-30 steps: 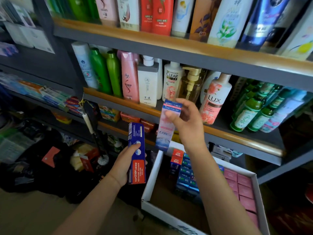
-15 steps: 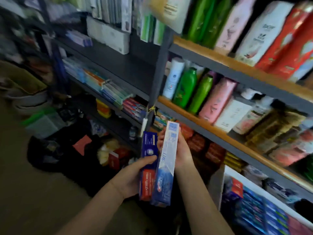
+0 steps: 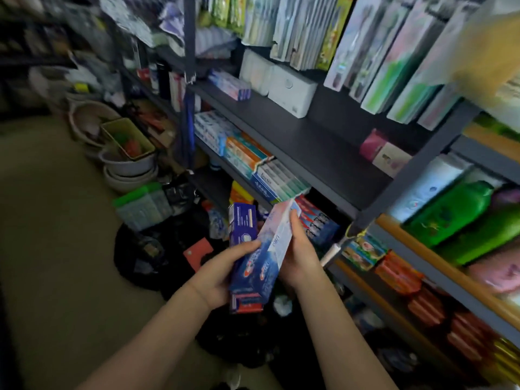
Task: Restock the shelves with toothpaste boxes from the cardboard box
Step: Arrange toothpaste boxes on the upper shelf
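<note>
The left hand (image 3: 218, 277) grips a dark blue toothpaste box with a red end (image 3: 242, 232) and touches the pale pink-and-blue toothpaste box (image 3: 268, 249) in front of it. The right hand (image 3: 299, 254) grips this pale box, tilted, below the dark metal shelf (image 3: 318, 147).

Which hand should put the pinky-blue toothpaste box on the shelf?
Probably the right hand. It grips the pale pink-and-blue toothpaste box on the side nearest the dark shelf of stacked toothpaste boxes. The left hand also holds the dark blue toothpaste box.
</note>
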`<act>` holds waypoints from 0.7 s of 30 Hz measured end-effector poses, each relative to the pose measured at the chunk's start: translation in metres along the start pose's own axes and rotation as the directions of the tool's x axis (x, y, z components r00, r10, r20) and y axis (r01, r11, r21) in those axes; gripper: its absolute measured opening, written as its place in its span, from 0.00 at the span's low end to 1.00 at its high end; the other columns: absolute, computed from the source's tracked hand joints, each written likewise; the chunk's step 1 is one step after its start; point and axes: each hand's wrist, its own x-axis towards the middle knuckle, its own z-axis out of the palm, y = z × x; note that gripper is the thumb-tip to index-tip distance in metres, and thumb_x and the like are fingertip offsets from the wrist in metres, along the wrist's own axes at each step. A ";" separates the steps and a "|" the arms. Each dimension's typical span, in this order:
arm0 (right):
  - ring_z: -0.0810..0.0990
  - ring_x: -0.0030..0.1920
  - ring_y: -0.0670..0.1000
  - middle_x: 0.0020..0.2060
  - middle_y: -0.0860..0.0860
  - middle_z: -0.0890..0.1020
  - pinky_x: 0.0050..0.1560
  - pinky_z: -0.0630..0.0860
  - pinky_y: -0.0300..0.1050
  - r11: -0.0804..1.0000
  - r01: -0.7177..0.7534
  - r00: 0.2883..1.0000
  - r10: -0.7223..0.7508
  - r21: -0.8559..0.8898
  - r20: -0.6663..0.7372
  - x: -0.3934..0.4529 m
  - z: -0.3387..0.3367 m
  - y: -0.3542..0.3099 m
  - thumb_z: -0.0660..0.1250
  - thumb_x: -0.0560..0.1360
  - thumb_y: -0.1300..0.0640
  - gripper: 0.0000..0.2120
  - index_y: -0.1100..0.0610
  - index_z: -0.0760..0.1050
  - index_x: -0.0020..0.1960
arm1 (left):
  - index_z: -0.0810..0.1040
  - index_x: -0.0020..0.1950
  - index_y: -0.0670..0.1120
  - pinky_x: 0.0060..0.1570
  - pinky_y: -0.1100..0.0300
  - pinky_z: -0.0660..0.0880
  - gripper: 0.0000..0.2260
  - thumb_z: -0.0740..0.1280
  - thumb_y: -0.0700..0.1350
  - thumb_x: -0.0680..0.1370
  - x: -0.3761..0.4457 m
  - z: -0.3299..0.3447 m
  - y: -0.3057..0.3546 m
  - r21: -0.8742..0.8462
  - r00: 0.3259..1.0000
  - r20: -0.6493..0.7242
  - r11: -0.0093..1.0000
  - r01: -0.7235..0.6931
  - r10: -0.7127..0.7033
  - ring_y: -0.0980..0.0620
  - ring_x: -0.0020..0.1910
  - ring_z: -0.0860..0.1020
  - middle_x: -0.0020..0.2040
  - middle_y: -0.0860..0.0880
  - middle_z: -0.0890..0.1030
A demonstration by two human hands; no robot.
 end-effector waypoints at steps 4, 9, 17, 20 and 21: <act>0.80 0.62 0.61 0.62 0.62 0.80 0.67 0.71 0.63 0.982 -0.002 1.000 0.001 -0.189 -0.008 0.075 0.015 -0.022 0.61 0.71 0.30 0.38 0.57 0.74 0.69 | 0.80 0.59 0.42 0.47 0.49 0.82 0.22 0.77 0.38 0.66 0.051 -0.019 0.057 0.226 0.978 -0.060 0.957 -0.180 0.198 0.41 0.47 0.84 0.54 0.38 0.84; 0.86 0.43 0.51 0.45 0.52 0.87 0.43 0.80 0.47 0.878 0.068 0.995 -0.095 -0.473 -0.034 0.166 0.051 -0.077 0.61 0.78 0.36 0.24 0.55 0.82 0.52 | 0.76 0.64 0.43 0.49 0.49 0.81 0.27 0.78 0.34 0.67 0.116 -0.032 0.142 0.457 0.933 -0.090 0.847 -0.273 0.349 0.42 0.51 0.84 0.54 0.43 0.85; 0.81 0.43 0.54 0.41 0.53 0.85 0.38 0.72 0.43 0.889 0.256 0.942 -0.317 -0.379 -0.108 0.277 0.100 -0.147 0.71 0.74 0.47 0.14 0.56 0.77 0.52 | 0.79 0.54 0.43 0.40 0.53 0.81 0.15 0.74 0.43 0.69 0.191 -0.054 0.242 0.235 0.958 -0.131 0.947 -0.220 0.255 0.44 0.39 0.82 0.45 0.41 0.83; 0.81 0.42 0.53 0.45 0.53 0.84 0.36 0.74 0.44 0.891 0.377 0.865 -0.436 -0.252 -0.248 0.295 0.106 -0.171 0.72 0.74 0.51 0.18 0.55 0.72 0.60 | 0.79 0.49 0.45 0.40 0.52 0.81 0.11 0.70 0.48 0.70 0.217 -0.075 0.264 -0.083 0.948 -0.269 0.977 -0.197 0.169 0.44 0.37 0.81 0.44 0.42 0.80; 0.82 0.40 0.52 0.48 0.54 0.84 0.35 0.76 0.44 0.879 0.419 0.837 -0.471 -0.228 -0.278 0.304 0.111 -0.178 0.72 0.74 0.52 0.20 0.54 0.70 0.63 | 0.78 0.49 0.45 0.39 0.53 0.81 0.11 0.70 0.49 0.71 0.227 -0.086 0.275 -0.124 0.940 -0.302 0.971 -0.206 0.161 0.45 0.36 0.81 0.43 0.42 0.80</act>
